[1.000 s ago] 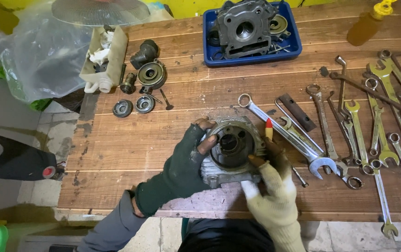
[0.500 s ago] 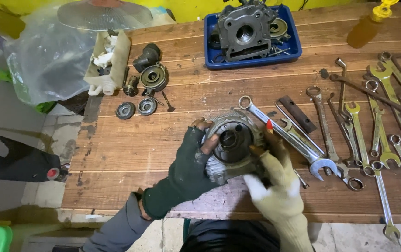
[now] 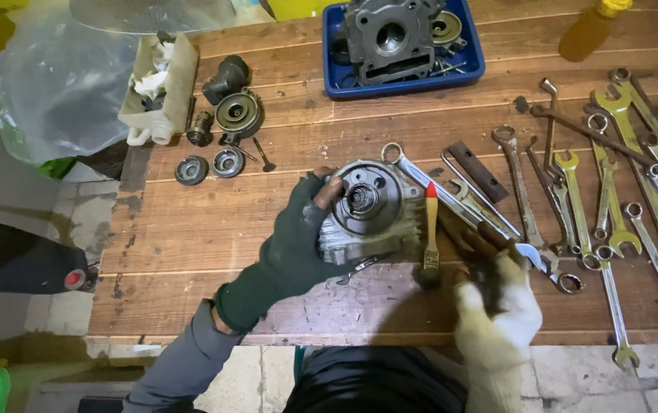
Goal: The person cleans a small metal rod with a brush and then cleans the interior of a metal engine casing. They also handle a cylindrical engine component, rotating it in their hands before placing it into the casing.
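Observation:
My left hand (image 3: 294, 245), in a dark green fingerless glove, grips the left side of a round grey metal engine part (image 3: 363, 206) resting on the wooden table (image 3: 214, 222), thumb on its face. A small brush (image 3: 431, 229) with a red tip lies on the boards just right of the part, bristles toward me. My right hand (image 3: 497, 298), in a cream glove with dirty fingertips, hovers to the right of the brush, fingers apart and holding nothing.
Many wrenches (image 3: 612, 191) lie spread over the right side of the table. A blue tray (image 3: 476, 70) at the back holds a cylinder head (image 3: 386, 34). Small round parts (image 3: 236, 115), a white container (image 3: 157, 84) and a plastic bag (image 3: 53, 84) sit back left; a yellow bottle (image 3: 589, 30) back right.
My right hand has left the engine part and drawn back to the right. The brush now lies on the table. The part has been turned under my left hand.

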